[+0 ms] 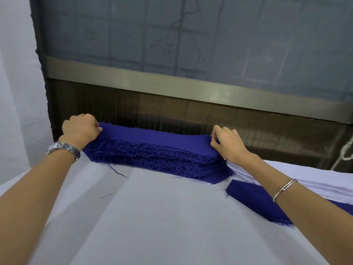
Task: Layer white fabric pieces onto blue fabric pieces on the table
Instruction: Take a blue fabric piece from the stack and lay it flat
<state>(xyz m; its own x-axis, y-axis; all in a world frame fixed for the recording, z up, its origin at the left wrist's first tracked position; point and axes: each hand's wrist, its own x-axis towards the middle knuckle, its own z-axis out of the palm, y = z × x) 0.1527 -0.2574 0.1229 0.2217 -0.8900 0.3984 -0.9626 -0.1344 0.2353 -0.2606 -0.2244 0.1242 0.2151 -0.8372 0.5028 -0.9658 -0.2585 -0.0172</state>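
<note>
A thick stack of blue fabric pieces with frayed edges lies at the far side of the white-covered table. My left hand pinches the top blue piece at the stack's left end, thumb on top. At the stack's right end my right hand pinches the same top piece between thumb and fingertips. A stack of white fabric pieces lies to the right, partly under my right forearm. A thinner blue pile sits in front of the white stack.
A dark window frame with a metal sill rises directly behind the blue stack. A white wall stands at the left. A knotted white cord hangs at the far right. Loose blue threads lie on the table cover.
</note>
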